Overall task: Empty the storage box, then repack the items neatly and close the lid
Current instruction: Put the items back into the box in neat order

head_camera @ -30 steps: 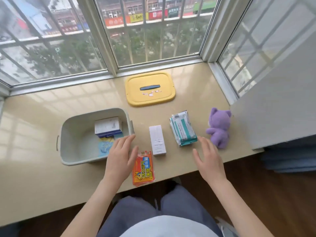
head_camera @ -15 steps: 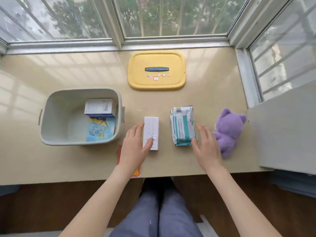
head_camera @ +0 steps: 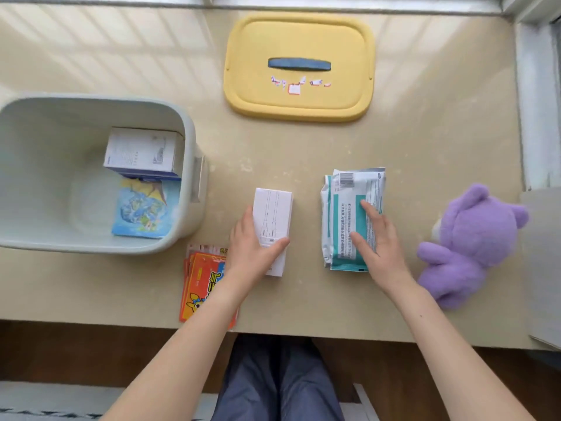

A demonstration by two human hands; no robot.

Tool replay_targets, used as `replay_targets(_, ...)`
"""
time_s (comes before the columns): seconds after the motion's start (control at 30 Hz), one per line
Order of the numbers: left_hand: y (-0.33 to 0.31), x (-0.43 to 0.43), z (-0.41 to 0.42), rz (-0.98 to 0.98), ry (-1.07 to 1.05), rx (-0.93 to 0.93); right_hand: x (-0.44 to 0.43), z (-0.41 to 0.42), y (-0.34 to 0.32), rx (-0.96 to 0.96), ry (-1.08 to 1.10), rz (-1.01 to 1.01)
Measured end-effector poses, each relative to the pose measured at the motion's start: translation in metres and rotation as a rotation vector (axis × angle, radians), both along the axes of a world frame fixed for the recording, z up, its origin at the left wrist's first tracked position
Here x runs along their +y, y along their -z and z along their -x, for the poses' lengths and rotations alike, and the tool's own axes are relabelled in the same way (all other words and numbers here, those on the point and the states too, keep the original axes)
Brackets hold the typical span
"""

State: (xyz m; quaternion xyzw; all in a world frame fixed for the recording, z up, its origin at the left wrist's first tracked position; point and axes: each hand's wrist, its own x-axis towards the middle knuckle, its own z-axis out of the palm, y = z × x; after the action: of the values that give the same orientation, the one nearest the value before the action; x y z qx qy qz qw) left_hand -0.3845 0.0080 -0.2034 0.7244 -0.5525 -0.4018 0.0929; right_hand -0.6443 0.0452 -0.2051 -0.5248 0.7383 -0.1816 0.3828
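Storage box (head_camera: 45, 165): pale grey-green, open, seen at left of frame on the table (head_camera: 303, 147); two items are held inside, at its right side.
In box, upper: white carton w/ blue edge (head_camera: 141, 150), laid flat against the right wall.
In box, lower: blue printed packet (head_camera: 142, 211), laid flat on the floor of the box, just below the carton.
Lid (head_camera: 299, 98): yellow, dark blue handle (head_camera: 299, 63), sticker scraps below the handle; laid flat at top centre, well apart from the box.
Long white box (head_camera: 274, 208): laid lengthwise at centre of frame, right of the storage box.
L hand (head_camera: 252, 250): the long white box's lower end is gripped, thumb across the top face, fingers along the left edge.
Wipes pack (head_camera: 343, 214): white and teal, barcode at its top end; laid right of centre.
R hand (head_camera: 376, 238): laid flat on the wipes pack, fingers straight and spread; nothing is pinched.
Orange packets (head_camera: 203, 281): small stack at the table's lower edge, partly covered by the L forearm.
Purple plush (head_camera: 473, 238): laid at far right, apart from the wipes pack.
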Motion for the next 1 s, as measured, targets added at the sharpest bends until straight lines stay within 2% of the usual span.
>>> replay_targets(0.3,-0.006,0.0,0.007,-0.058,-0.147,0.128,-0.009,-0.003,-0.007,-0.097,0.047,-0.017)
replay_targets(0.43,-0.006,-0.001,0.012,-0.084,-0.227,0.099,-0.009,-0.01,-0.01,-0.097,0.13,-0.023)
replay_targets(0.77,-0.009,0.001,0.027,-0.084,-0.188,0.126,-0.01,-0.013,-0.012,-0.2,0.195,-0.037)
replay_targets(1.0,-0.014,0.008,0.02,-0.143,-0.265,0.409,-0.008,-0.017,-0.012,-0.28,0.268,-0.019)
